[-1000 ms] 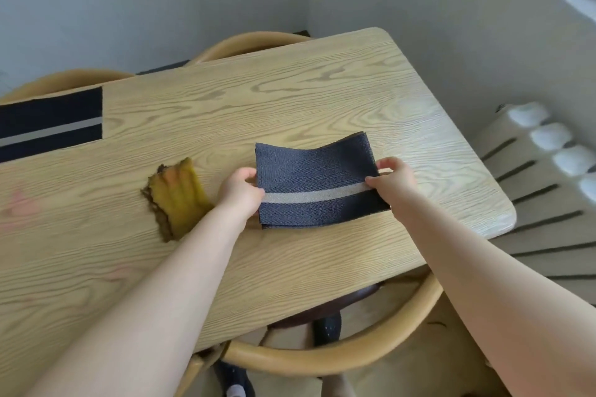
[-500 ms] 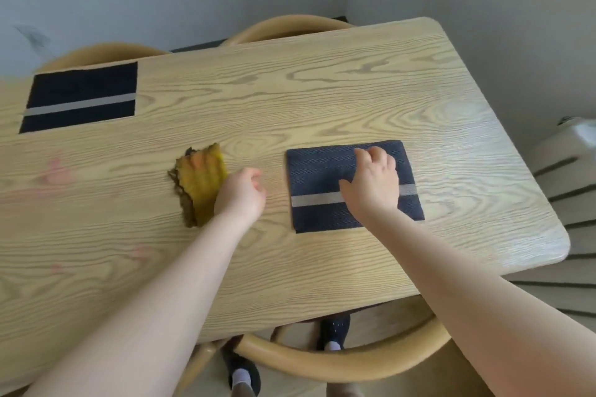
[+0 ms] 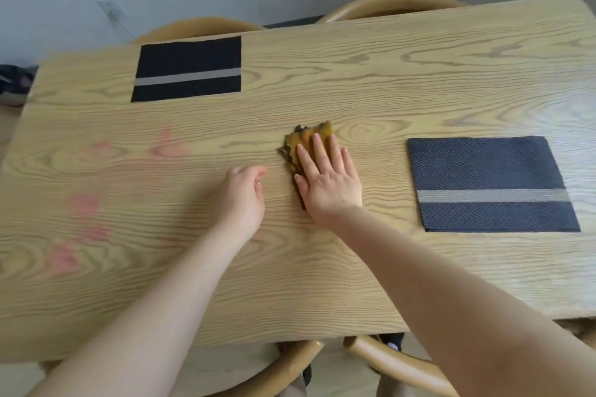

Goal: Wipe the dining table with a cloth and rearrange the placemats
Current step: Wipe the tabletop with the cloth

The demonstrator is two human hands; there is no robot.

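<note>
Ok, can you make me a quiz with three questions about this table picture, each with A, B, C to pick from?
1. Where is the crumpled yellow cloth?
A. On a chair
B. On the wooden dining table, near the middle
C. On a placemat

2. How many dark striped rectangular placemats are on the table?
A. Two
B. Four
C. None

3. What is the right hand doing?
A. Lifting a placemat
B. Hanging in the air
C. Pressing flat on the cloth with straight fingers

Answers:
1 B, the cloth lies on the bare wood between the two mats.
2 A, one mat lies at the far left and one at the near right.
3 C, the palm covers the cloth; the left hand beside it holds nothing.
</note>
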